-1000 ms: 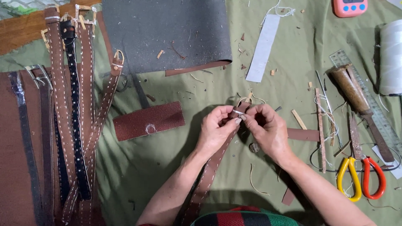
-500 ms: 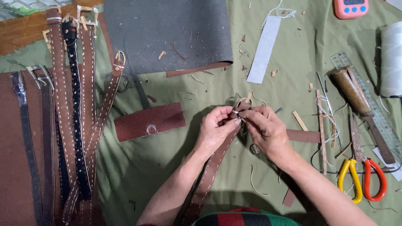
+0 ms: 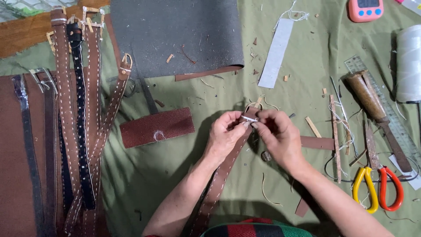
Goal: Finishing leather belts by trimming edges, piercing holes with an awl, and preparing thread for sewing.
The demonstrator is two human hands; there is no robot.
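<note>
A brown stitched leather strap (image 3: 221,175) runs from the bottom of the view up to the middle of the green cloth. My left hand (image 3: 226,137) pinches its upper end. My right hand (image 3: 277,135) meets it there, fingertips closed on a small light piece, perhaps a needle or thread end (image 3: 249,119), at the strap's tip. Both hands touch each other over the strap end. What lies under the fingers is hidden.
Several finished belts (image 3: 79,131) lie at the left. A dark grey sheet (image 3: 175,35) lies at the back, a brown leather patch (image 3: 157,127) nearer. On the right are scissors (image 3: 377,184), a wooden-handled tool (image 3: 366,94), a ruler (image 3: 394,127), a white thread spool (image 3: 408,63) and a pink timer (image 3: 366,9).
Both hands have stayed over the strap's tip with only small finger movements; the right fingers have shifted slightly on the small light piece.
</note>
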